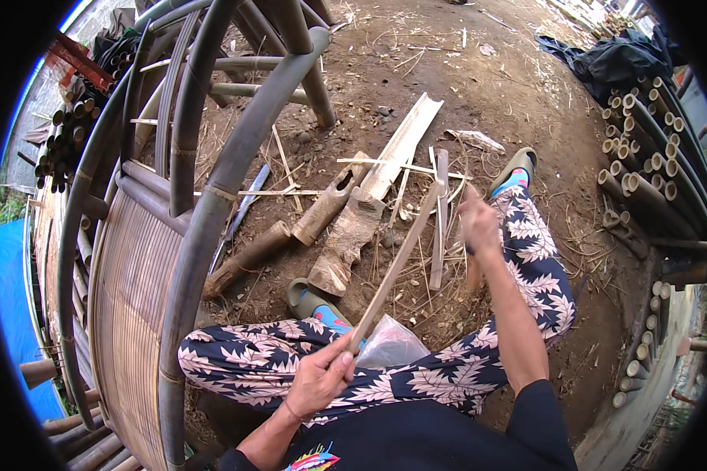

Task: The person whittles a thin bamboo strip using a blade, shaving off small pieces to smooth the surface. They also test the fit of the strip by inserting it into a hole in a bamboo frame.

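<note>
The left hand [320,378] is closed around the near end of a long wooden stick [397,267], with the thumb lying along it. The stick is in front of the body, between the knees, above the ground. Its long axis goes slantwise, away from the person and to the right, and the far end points to a place just left of the right hand [480,224]. The right hand is blurred, but its fingers are bent together around a tool, whose brown handle [473,273] comes out below the fist; which kind of tool, I cannot tell. Beside the far part of the stick, a flat strip [438,235] points almost straight away from the person. Left of the stick is a rough wood block [352,235], and beyond it a split piece of bamboo [407,145] points away and slightly right. A clear plastic bag [393,344] is near the left hand, between the patterned trousers [526,259]. Farther left stands a bamboo chair [137,290], and at far right there is a pile of bamboo poles [644,157].
</note>
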A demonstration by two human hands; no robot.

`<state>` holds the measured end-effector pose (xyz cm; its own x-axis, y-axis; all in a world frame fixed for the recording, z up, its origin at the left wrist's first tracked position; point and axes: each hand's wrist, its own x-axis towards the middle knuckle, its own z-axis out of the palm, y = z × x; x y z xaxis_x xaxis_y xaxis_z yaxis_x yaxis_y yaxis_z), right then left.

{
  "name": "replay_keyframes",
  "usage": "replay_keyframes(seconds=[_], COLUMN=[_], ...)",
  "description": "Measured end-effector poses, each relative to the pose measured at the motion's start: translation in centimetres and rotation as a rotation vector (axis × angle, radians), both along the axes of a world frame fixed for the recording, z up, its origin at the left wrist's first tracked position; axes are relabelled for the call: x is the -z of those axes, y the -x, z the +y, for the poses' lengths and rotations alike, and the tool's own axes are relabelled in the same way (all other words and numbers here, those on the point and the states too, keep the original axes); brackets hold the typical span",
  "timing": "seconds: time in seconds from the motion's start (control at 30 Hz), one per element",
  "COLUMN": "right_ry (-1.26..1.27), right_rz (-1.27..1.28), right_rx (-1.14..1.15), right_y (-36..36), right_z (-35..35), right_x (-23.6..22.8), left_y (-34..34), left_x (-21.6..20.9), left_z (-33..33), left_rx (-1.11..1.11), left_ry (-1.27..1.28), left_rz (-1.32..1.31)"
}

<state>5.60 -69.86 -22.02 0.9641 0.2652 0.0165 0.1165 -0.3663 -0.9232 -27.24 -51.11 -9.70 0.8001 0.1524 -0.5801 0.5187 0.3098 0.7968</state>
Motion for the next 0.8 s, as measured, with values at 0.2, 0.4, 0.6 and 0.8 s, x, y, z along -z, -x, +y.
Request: replay_keyframes(seconds=[0.2, 0.4, 0.6, 0.8], right_ry=[-0.439, -0.388, -0.242, -0.264], right_rz=[0.567, 0.531, 0.780, 0.686], right_rx=[0.121, 0.380, 0.229, -0.067], right_y=[3.2, 3.4, 8.9, 11.8], right_z=[1.7, -0.9, 3.3, 1.3], right_x=[-2.3, 2.9, 3.1, -1.1], left_y=[0.7, 1.2, -6.9, -13.6], left_x=[0.4, -6.2, -6.9, -7.0], left_z=[1.4, 9.3, 11.2, 9.2], left_rx=[0.379, -0.011, -0.818, -0.384], left_ry=[-0.428, -0.269, -0.281, -0.706], left_rz=[-0.097, -0.017, -0.781, -0.875])
